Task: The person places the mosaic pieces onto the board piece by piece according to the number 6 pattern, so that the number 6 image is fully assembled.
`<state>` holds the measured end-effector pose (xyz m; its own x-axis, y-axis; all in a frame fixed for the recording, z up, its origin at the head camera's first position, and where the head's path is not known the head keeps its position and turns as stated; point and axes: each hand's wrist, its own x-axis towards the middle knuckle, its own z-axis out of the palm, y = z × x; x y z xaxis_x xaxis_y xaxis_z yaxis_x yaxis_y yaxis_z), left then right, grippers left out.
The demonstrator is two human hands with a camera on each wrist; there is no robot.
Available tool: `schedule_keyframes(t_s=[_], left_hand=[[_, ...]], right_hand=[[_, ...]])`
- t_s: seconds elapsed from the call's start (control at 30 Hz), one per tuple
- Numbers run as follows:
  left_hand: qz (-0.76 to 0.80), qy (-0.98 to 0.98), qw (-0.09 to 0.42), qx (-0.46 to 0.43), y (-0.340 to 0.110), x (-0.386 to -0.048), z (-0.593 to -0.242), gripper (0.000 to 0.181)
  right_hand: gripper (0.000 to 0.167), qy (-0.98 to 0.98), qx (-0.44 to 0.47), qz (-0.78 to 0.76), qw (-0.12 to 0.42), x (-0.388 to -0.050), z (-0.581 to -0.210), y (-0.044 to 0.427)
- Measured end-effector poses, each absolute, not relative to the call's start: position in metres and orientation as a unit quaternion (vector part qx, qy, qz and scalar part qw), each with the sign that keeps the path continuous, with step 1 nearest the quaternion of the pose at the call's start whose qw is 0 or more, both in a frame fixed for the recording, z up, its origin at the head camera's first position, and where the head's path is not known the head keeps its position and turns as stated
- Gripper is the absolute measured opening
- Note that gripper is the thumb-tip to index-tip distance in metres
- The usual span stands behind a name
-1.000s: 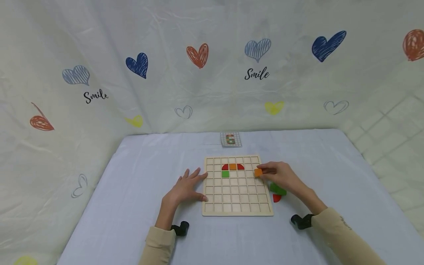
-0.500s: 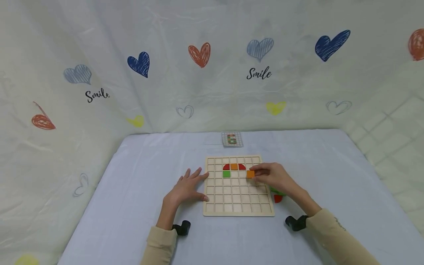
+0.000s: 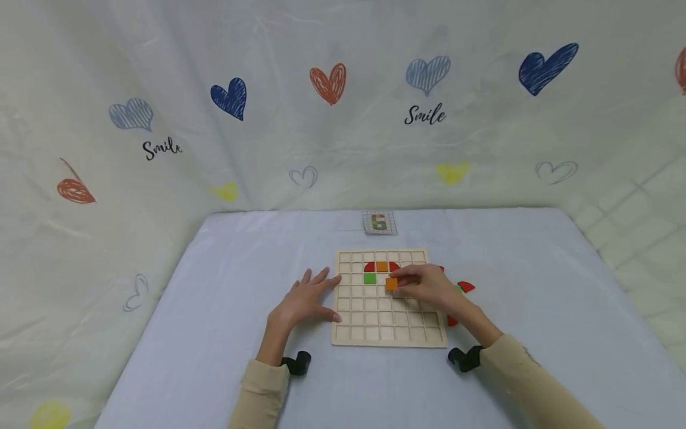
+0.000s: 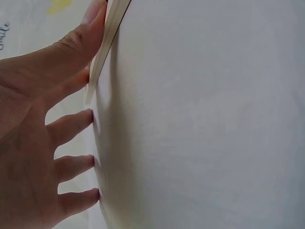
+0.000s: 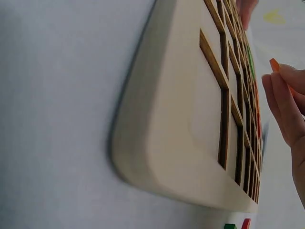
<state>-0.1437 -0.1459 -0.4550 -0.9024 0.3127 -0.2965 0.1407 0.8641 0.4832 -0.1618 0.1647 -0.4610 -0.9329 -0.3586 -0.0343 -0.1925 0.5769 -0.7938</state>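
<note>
A wooden grid board (image 3: 388,344) lies on the white table. In its upper rows sit a red quarter-round piece (image 3: 370,267), an orange square (image 3: 382,266), another red piece (image 3: 394,266) and a green square (image 3: 370,278). My right hand (image 3: 429,287) pinches an orange square piece (image 3: 391,283) over the board, right of the green square; the right wrist view shows the pinched piece (image 5: 274,65) above the grid. My left hand (image 3: 302,302) is spread, its thumb and index fingertip touching the board's left edge. In the left wrist view the thumb rests at the board's edge (image 4: 110,38).
Behind the board lies a card (image 3: 379,222) with a coloured grid pattern. Red pieces (image 3: 466,286) and a partly hidden green one (image 3: 459,289) lie right of the board, partly behind the right arm. A cloth with printed hearts (image 3: 328,83) hangs behind the table.
My right hand has carried the orange piece leftward from the board's right edge to over its middle. Loose red pieces now show beyond the right hand. My left hand has stayed at the board's edge.
</note>
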Motion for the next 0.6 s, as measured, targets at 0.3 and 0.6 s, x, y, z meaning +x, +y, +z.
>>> schedule_keyframes(t_s=[0.3, 0.6], left_hand=[[0.235, 0.946, 0.189, 0.119, -0.146, -0.146, -0.457, 0.092], [0.238, 0.946, 0.185, 0.121, -0.146, -0.144, -0.456, 0.092]], right_hand=[[0.036, 0.878, -0.172, -0.435, 0.102, -0.166, -0.461, 0.151], [0.032, 0.885, -0.187, -0.412, 0.107, -0.169, -0.460, 0.135]])
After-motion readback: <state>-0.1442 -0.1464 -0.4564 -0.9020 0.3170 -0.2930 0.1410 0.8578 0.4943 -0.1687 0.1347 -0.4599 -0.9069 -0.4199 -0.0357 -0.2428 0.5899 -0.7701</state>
